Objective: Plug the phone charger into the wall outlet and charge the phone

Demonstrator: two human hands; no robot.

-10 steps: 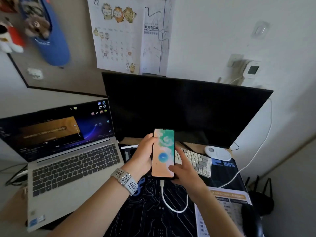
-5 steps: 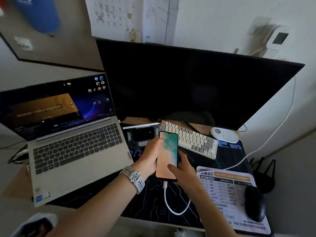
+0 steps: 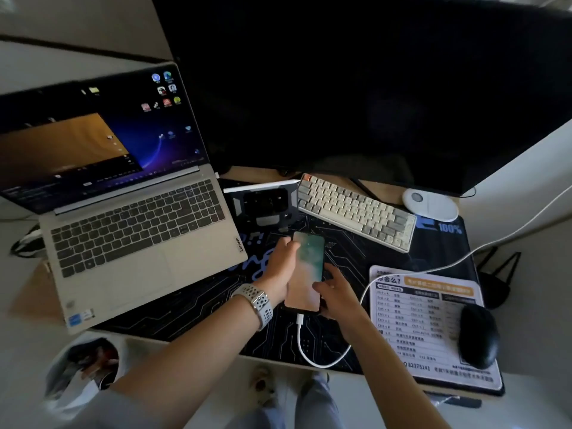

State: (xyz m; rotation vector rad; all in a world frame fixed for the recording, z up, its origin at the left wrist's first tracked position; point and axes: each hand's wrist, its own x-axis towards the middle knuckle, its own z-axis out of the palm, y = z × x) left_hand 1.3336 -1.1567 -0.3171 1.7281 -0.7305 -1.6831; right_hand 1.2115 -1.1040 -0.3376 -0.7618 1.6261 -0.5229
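The phone (image 3: 305, 270) has a lit green and peach screen and sits low over the black desk mat (image 3: 192, 308). A white charging cable (image 3: 312, 351) is plugged into its bottom end, loops toward me, then runs right across the mouse pad and up off the desk. My left hand (image 3: 278, 267), with a watch on the wrist, grips the phone's left edge. My right hand (image 3: 335, 292) holds its right edge and lower corner. The wall outlet is out of view.
An open laptop (image 3: 133, 230) stands at the left and a large dark monitor (image 3: 356, 88) at the back. A small keyboard (image 3: 356, 209) lies behind the phone. A black mouse (image 3: 478, 335) rests on a printed mouse pad (image 3: 414, 323); a white device (image 3: 430, 204) sits far right.
Both hands have lowered the phone from upright in front of the monitor down to the desk mat. The camera has tilted down, so the wall and outlet have left the view.
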